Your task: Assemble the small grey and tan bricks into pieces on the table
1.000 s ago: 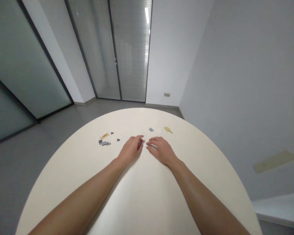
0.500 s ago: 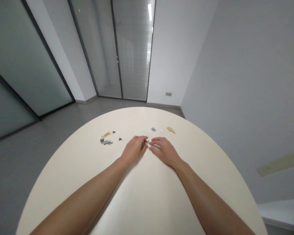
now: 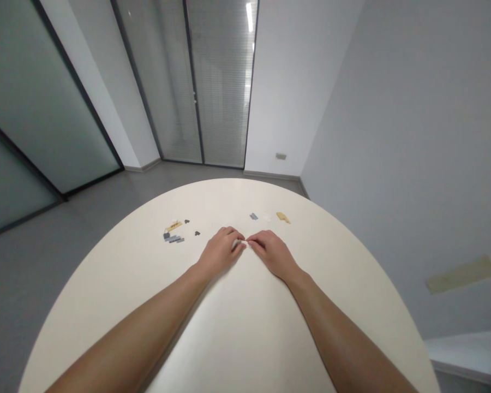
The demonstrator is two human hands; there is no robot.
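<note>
My left hand [image 3: 221,251] and my right hand [image 3: 272,252] rest on the round cream table [image 3: 237,327], fingertips meeting at the middle. Both hands are curled and pinch a tiny pale piece [image 3: 242,240] between them; it is too small to name. To the left lies a cluster of small grey and tan bricks [image 3: 173,233]. Beyond the hands, to the right, sit a small grey piece [image 3: 253,216], a white piece [image 3: 266,217] and a tan piece [image 3: 282,217].
The table's far edge curves just behind the small pieces. Grey floor [image 3: 33,256] lies to the left, glass partitions and a blind-covered door [image 3: 221,82] stand behind, and a grey wall [image 3: 413,136] rises on the right.
My two hands have drawn closer together; the fingers curled in and their tips now meet over the tiny pale piece. The pieces on the table have not moved.
</note>
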